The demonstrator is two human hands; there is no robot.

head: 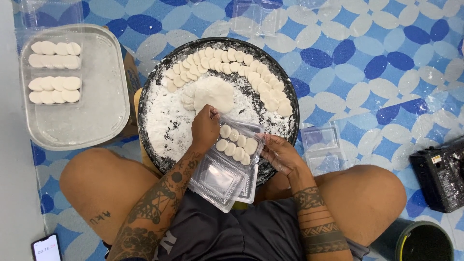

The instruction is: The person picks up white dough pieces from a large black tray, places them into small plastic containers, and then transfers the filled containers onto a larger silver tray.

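1. At the bottom left of the frame a phone (46, 248) is lying on the mat (386, 87) with its screen lit; at the bottom right a dark bucket (425, 241) is standing beside the person's knee.
2. Just below centre, the person is sitting cross-legged with a clear clamshell box (231, 164) held over the lap; its lid is hanging open toward the body.
3. The right hand (282, 155) is cupping the box's right edge from beneath, fingers curled around it.
4. The left hand (205, 126) is resting at the box's upper left corner, its fingertips pinched together (whether they are gripping a disc I cannot tell).
5. Two rows of white dough discs (237, 145) are lying in the box.
6. Behind the hands, at centre, a round black tray (154, 145) is holding loose flour, a flat lump of dough (215, 93) and a long arc of discs along its far rim.
7. An empty box (321, 145) is lying right of the tray, and a black device (440, 174) is sitting at the right edge.
8. At the upper left a grey bin (104, 96) is holding filled boxes (54, 72) of discs.
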